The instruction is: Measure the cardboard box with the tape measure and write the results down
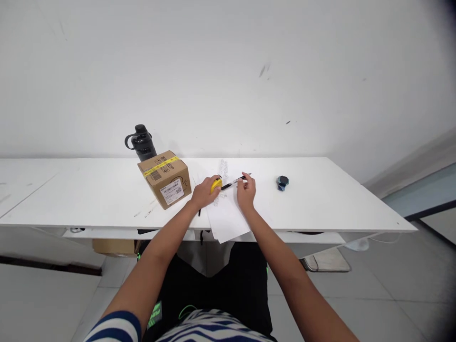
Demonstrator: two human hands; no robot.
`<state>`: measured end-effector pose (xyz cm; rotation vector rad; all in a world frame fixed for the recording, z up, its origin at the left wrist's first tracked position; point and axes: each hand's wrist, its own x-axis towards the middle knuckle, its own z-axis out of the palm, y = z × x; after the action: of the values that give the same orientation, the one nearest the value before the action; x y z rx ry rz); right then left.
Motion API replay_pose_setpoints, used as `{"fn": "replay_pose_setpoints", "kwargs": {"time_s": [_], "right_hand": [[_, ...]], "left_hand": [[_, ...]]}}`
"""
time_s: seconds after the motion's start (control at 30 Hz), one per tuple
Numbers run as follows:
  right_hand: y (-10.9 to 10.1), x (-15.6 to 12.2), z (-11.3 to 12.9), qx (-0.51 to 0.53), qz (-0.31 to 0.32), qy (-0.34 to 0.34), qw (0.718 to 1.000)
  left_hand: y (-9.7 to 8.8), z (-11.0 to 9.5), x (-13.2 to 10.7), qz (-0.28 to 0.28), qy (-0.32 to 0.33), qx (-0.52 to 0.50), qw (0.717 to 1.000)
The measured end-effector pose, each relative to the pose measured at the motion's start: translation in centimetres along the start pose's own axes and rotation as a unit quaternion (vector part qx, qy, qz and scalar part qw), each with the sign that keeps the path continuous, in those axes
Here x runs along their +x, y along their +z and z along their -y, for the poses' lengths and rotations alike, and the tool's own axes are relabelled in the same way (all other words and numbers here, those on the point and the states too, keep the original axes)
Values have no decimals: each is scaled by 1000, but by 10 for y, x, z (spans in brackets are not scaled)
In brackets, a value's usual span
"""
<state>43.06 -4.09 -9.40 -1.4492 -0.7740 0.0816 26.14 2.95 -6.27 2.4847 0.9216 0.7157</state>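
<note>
My left hand [204, 194] is closed round a yellow tape measure [215, 184] above the white desk. My right hand [246, 192] has its fingers curled about a black-and-white pen [228, 185], whose left end comes close to the tape measure; whether they touch I cannot tell. Beneath both hands lie sheets of white paper [228, 221], one with writing or print on it, partly hidden by the hands. The lower sheet edge hangs over the front of the desk.
Left of my hands stands a taped cardboard box [164, 178] with a label. Behind it is a dark bottle [142, 145] with a loop handle. A dark blue watch-like object [282, 183] lies to the right on the white desk [320, 204]. The wall rises behind.
</note>
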Motion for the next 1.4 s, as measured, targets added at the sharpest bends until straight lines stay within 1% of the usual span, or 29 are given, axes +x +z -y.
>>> {"fn": "replay_pose_setpoints", "kwargs": {"time_s": [0.07, 0.17, 0.2, 0.27, 0.33, 0.37, 0.43, 0.47, 0.5, 0.53, 0.57, 0.6, 0.63, 0.7, 0.77, 0.83, 0.87, 0.9, 0.93, 0.97, 1.0, 1.03, 1.1, 1.13, 1.17, 1.2, 1.3, 1.33, 1.4], "right_hand": [[-2, 3, -5, -5, -18, 18, 1000], [-4, 6, -17, -60, -27, 50, 997], [-4, 6, -21, -77, -12, 57, 995], [-2, 6, -25, -101, 31, 60, 993], [-2, 2, -16, -115, 59, 26, 991], [-3, -1, -6, -113, 64, -5, 991], [-6, -12, 24, -74, 83, -64, 992], [-8, -20, 44, -30, 108, -76, 991], [-10, -29, 64, 29, 163, -60, 984], [-11, -40, 86, 103, 245, -30, 963], [-11, -51, 106, 172, 324, -6, 930], [-9, -61, 125, 219, 368, 7, 903], [-7, -71, 142, 244, 350, 9, 905], [-2, -85, 166, 258, 278, 7, 925], [1, -91, 181, 274, 263, 15, 925], [0, -91, 188, 293, 273, 47, 915], [0, -90, 191, 301, 273, 69, 911], [-1, -90, 192, 307, 269, 91, 908], [-1, -90, 193, 311, 265, 110, 906], [-1, -90, 193, 316, 262, 124, 903], [0, -90, 192, 319, 261, 135, 901], [2, -91, 191, 320, 260, 140, 900], [6, -90, 188, 309, 254, 139, 906], [9, -88, 187, 296, 253, 131, 912], [12, -84, 187, 278, 254, 117, 919], [14, -80, 188, 256, 258, 96, 927], [24, -59, 195, 171, 287, -14, 943], [29, -52, 199, 140, 298, -59, 943], [41, -38, 206, 72, 320, -144, 934]], "left_hand": [[0, -3, -5, 12, -22, -2, 1000], [-1, -11, -22, 13, -49, -35, 998], [-3, -14, -29, 1, -60, -55, 997], [-6, -22, -45, -43, -89, -111, 989], [-13, -31, -59, -104, -111, -181, 972], [-18, -36, -66, -131, -112, -218, 961], [-32, -48, -75, -175, -92, -293, 935], [-40, -54, -79, -187, -75, -328, 923], [-49, -61, -82, -194, -55, -358, 912], [-59, -68, -84, -194, -34, -379, 904], [-68, -76, -86, -194, -15, -388, 901], [-78, -82, -88, -194, 2, -384, 902], [-88, -88, -90, -197, 14, -369, 908], [-108, -93, -94, -203, 24, -314, 927], [-126, -86, -95, -227, 23, -238, 944], [-140, -67, -93, -288, -13, -154, 945], [-145, -53, -90, -325, -54, -120, 936], [-149, -38, -88, -357, -109, -105, 922], [-151, -23, -85, -366, -167, -119, 908], [-153, -8, -83, -360, -218, -163, 892], [-153, 6, -82, -338, -250, -233, 877], [-153, 18, -82, -320, -268, -306, 855], [-154, 37, -85, -293, -275, -424, 812], [-156, 43, -87, -280, -266, -463, 798], [-158, 47, -90, -259, -253, -491, 792], [-160, 50, -93, -229, -236, -512, 793], [-162, 50, -99, -131, -182, -544, 809], [-161, 48, -99, -114, -170, -543, 815], [-156, 42, -97, -110, -156, -532, 825]]}}
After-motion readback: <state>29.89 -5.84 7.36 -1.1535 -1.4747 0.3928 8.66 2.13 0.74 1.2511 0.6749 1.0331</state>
